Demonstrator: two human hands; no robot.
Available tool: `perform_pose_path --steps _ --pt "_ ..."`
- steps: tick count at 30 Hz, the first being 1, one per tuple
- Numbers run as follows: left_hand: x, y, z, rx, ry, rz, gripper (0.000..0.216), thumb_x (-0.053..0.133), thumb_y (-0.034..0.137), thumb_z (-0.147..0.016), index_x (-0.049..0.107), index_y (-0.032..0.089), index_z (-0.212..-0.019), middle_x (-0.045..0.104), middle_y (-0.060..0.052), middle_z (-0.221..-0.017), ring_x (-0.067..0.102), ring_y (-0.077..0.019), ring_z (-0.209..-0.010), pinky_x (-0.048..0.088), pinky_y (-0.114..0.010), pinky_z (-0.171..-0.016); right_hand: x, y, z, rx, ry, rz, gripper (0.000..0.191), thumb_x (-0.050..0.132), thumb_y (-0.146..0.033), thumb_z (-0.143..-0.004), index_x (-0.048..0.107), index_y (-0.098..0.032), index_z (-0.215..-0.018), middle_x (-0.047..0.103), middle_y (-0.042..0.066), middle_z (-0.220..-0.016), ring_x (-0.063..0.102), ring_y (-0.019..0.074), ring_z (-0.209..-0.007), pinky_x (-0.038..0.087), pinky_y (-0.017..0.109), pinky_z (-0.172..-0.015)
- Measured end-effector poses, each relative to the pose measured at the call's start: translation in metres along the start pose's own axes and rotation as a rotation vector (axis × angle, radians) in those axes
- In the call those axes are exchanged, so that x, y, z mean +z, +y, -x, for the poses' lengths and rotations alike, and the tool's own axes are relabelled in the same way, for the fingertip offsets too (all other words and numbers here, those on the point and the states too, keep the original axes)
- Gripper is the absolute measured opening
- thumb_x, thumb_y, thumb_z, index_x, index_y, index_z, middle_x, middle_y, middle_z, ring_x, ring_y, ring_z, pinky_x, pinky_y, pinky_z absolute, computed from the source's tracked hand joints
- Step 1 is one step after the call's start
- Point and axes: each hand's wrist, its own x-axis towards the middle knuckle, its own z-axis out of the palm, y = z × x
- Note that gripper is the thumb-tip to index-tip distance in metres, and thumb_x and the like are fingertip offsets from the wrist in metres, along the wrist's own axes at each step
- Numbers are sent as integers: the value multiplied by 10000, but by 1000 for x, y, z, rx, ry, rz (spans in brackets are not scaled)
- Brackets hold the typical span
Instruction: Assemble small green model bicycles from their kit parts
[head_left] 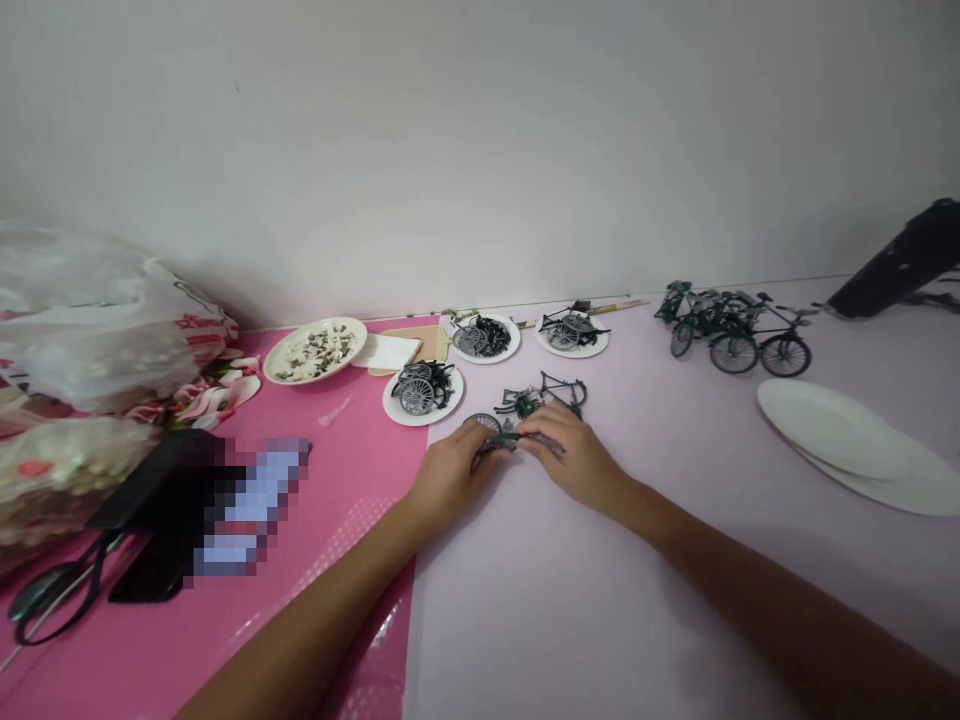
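My left hand [455, 468] and my right hand [568, 448] meet over the pale sheet, fingertips close together. Between them is a small dark green toy bicycle part, and a spoked wheel [484, 421] shows just above my left fingers. Both hands pinch this part, which my fingers partly cover. Just beyond my right hand lie loose green bicycle frames [564, 388]. Farther back stand white plates with black wheels and small parts: the nearest plate [390, 410], a middle plate [513, 347] and a right plate [600, 344].
Several put-together toy bicycles [735, 335] stand at the back right, near a black cylindrical object [896, 262]. White oval plates [832, 425] overlap at right. On the pink cover sit a bowl of small pieces [315, 352], a white plastic bag [97, 320] and a black box-like object [169, 480].
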Motion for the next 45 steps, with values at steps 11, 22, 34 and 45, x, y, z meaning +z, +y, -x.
perform_pose_path --steps 11,22,34,45 --pt "1 8 1 33 -1 95 359 417 440 -1098 676 191 -1112 715 -68 -954 657 -190 -817 467 -290 -734 1 3 1 8 -22 -6 129 634 -144 -994 727 -226 -1027 720 64 -918 635 239 -926 551 401 -833" --pt "-4 13 -1 -8 -30 234 514 284 529 -1101 609 181 -906 640 -60 -846 575 -201 -782 419 -328 -740 0 3 0 14 -51 -14 149 627 -145 -999 745 -223 -1045 742 68 -943 634 240 -942 554 413 -852" --pt "-6 6 -5 -77 -69 305 534 282 552 -1095 502 193 -766 497 -3 -725 475 -165 -690 385 -308 -672 1 1 0 10 -49 -17 144 643 -171 -995 763 -230 -1048 735 69 -912 642 239 -914 564 408 -833" --pt "-9 7 -5 -55 -100 307 535 276 554 -1095 539 188 -806 527 -14 -759 494 -176 -725 399 -320 -702 -1 2 1 66 -51 -28 97 729 -176 -940 760 -239 -1006 723 48 -863 660 217 -854 565 372 -796"
